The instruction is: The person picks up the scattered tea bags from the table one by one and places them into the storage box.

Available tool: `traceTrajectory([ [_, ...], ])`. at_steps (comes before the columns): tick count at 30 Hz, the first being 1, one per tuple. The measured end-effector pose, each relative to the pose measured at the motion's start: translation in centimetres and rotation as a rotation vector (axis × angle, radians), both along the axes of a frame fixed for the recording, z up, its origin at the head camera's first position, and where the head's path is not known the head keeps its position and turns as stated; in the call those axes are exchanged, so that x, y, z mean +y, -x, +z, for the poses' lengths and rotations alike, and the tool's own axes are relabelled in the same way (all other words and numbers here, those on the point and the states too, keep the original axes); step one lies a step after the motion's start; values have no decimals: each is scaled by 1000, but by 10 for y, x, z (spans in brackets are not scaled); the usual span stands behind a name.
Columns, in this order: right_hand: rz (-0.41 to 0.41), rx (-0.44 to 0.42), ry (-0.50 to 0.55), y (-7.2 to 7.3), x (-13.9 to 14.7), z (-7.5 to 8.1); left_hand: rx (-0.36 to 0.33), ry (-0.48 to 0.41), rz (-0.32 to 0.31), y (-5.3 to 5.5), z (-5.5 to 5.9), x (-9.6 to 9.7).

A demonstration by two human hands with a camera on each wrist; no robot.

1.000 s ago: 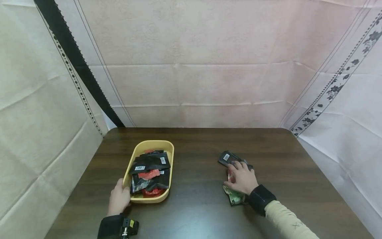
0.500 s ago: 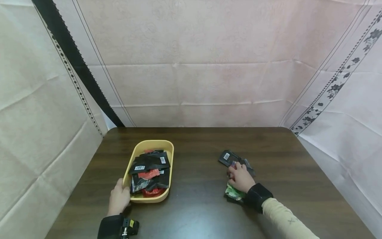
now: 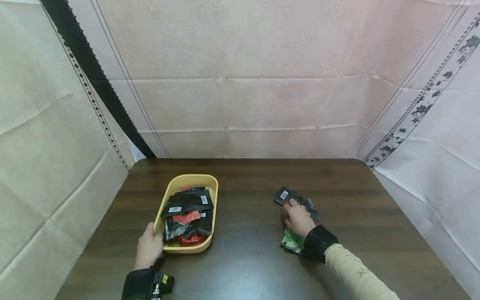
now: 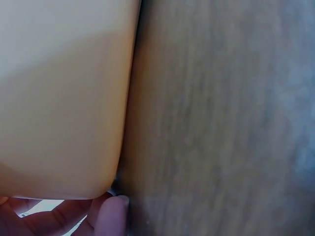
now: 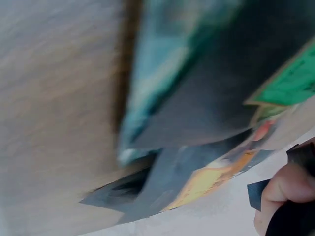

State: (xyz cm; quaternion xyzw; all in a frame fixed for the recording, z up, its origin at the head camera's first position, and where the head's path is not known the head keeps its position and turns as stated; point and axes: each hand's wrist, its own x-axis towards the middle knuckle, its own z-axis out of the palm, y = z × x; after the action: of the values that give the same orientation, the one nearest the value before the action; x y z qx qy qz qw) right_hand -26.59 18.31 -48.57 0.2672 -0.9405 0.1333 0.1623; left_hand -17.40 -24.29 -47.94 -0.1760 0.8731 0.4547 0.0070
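Observation:
A yellow plastic basket (image 3: 215, 212) stands on the left of the table, holding several black sachets (image 3: 193, 201) and red ones (image 3: 192, 240). My left hand (image 3: 148, 246) grips its near left corner; the basket's wall (image 4: 64, 123) fills much of the left wrist view. On the right, my right hand (image 3: 300, 220) has curled fingers over a small pile and pinches a black sachet (image 5: 257, 194), mostly hidden by the fingers. Around that hand lie a black sachet with a white barcode label (image 3: 285, 194) and a green-printed sachet (image 3: 292, 241).
Everything rests on a dark brown wooden table (image 3: 243, 196). Pale cloth (image 3: 243, 104) hangs behind and along both sides, with a black strip (image 3: 108, 91) at the left. Bare tabletop lies between the basket and the pile.
My right hand has gone from spread fingers on the pile to a pinch, shifting slightly left and away from me. The green sachet shows differently beneath. The left hand and basket stay put.

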Motion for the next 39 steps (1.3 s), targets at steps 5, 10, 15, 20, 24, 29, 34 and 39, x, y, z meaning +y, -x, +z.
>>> traceTrajectory([
  [5,9,-37,49,1,-18,13,-4,6,6,0,0,0],
  [10,77,-77,150,2,-54,35,-6,13,12,0,1,1],
  [15,151,-63,182,4,-100,47,0,10,10,-1,1,2],
  [20,205,-52,204,0,-153,59,9,-2,18,-4,0,2],
  [24,230,-78,173,-3,-193,67,20,-6,22,-3,1,3],
  [29,277,-47,42,-5,-230,70,16,-4,23,-3,1,4],
  [34,300,-57,-48,-6,-253,70,37,9,33,-3,0,4],
  [39,365,-166,10,-7,-259,65,63,16,29,-3,1,3],
])
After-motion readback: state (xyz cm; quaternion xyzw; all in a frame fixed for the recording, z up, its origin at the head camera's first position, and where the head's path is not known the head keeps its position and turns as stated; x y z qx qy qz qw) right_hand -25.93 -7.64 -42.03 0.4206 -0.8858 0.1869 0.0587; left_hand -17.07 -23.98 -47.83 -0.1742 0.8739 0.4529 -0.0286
